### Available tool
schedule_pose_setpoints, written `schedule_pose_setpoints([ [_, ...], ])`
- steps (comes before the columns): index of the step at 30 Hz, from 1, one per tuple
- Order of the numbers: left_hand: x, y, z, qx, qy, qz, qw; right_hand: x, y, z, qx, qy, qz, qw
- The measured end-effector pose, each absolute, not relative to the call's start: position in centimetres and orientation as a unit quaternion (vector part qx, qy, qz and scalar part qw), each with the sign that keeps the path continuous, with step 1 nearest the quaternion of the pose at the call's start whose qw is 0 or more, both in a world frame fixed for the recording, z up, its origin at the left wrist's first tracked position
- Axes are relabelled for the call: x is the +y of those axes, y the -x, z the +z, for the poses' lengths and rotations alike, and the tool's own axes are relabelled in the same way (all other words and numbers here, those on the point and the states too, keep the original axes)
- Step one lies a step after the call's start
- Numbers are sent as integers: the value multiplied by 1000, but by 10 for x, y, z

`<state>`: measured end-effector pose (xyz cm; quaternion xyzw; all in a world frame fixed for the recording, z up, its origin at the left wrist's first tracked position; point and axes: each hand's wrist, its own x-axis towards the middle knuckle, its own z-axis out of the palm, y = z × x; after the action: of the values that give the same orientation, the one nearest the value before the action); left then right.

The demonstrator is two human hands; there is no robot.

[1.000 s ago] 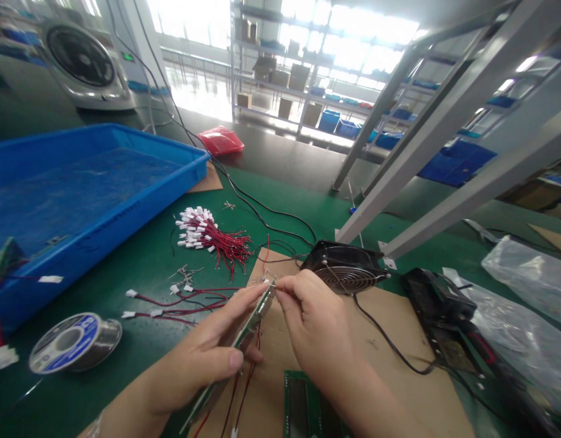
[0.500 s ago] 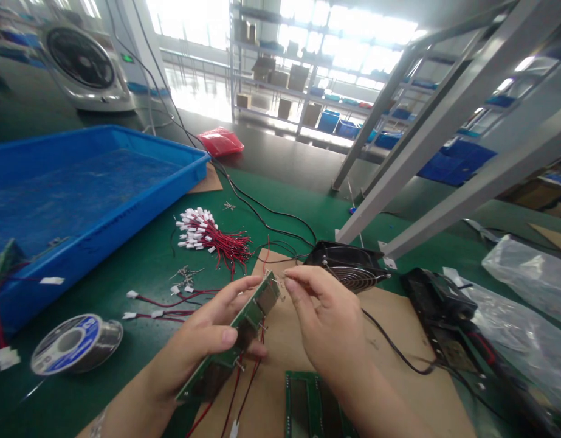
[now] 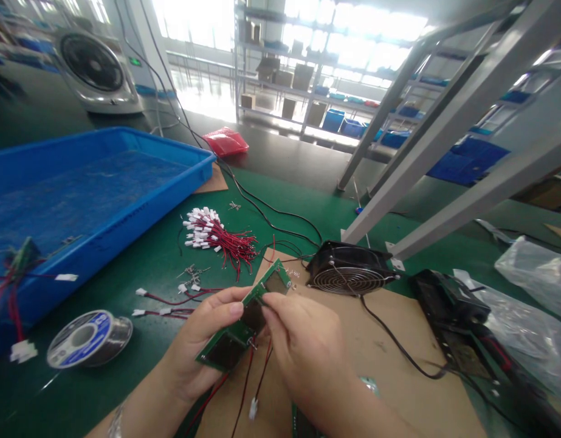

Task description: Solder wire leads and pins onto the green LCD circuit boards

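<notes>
My left hand (image 3: 200,334) grips a long green circuit board (image 3: 225,348) with dark rectangular sections, tilted above a brown cardboard sheet (image 3: 389,347). My right hand (image 3: 307,334) is closed at the board's right edge, thumb and forefinger pinched near its middle. What lies between those fingertips is hidden. Small metal pins stick out of the board's edge below them. Red and black wires hang under the board, one pair ending in a white connector (image 3: 253,408). Partly covered by my right forearm, another green board (image 3: 302,423) lies on the cardboard.
Left of my hands are a solder spool (image 3: 89,337), a bundle of red wires with white connectors (image 3: 219,234), loose metal pins (image 3: 192,272) and a blue tray (image 3: 171,182). Beyond the cardboard stands a black fan (image 3: 351,267). A soldering iron (image 3: 503,359) and plastic bags (image 3: 535,322) lie right.
My right hand has moved from beyond the board's far end down to its right edge, near the middle. The board has turned so that more of its face shows.
</notes>
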<state>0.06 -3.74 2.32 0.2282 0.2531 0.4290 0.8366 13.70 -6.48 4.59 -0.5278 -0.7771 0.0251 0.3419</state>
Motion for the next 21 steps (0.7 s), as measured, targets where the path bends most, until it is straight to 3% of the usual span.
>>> schedule_pose_setpoints([
  [13,-41,0,22,293,-317,436,790,-63,-140,45,-801,520,-38,292],
  [18,-44,6,22,345,-475,476,655,-56,-140,61,-788,536,80,292],
  [21,-45,8,25,338,-485,478,650,-51,-136,72,-760,563,157,284],
])
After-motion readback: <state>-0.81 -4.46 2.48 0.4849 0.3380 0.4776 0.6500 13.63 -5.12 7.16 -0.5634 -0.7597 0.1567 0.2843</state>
